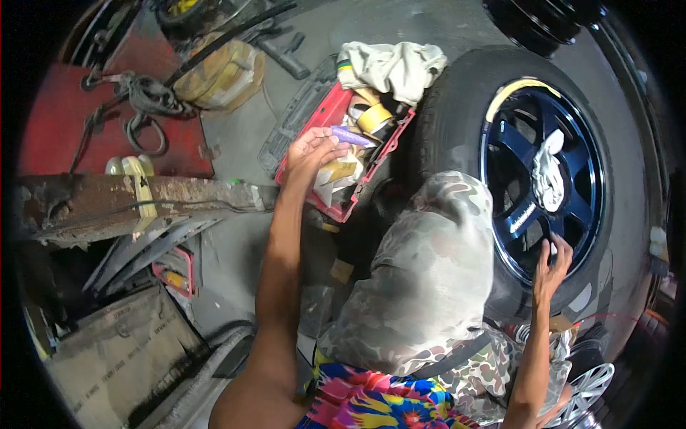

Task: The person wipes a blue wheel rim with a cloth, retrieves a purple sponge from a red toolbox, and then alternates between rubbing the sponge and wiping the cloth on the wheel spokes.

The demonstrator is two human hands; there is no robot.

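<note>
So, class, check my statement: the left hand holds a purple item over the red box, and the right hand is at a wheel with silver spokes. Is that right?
Not quite: the head view shows dark blue spokes, not silver. The left hand does hold a purple item over the red box, and the right hand is at the wheel.

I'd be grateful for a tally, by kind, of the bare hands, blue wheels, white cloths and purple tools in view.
Bare hands: 2 (left hand, right hand)
Blue wheel: 1
White cloths: 2 (wheel cloth, toolbox cloth)
Purple tool: 1
Total: 6
</note>
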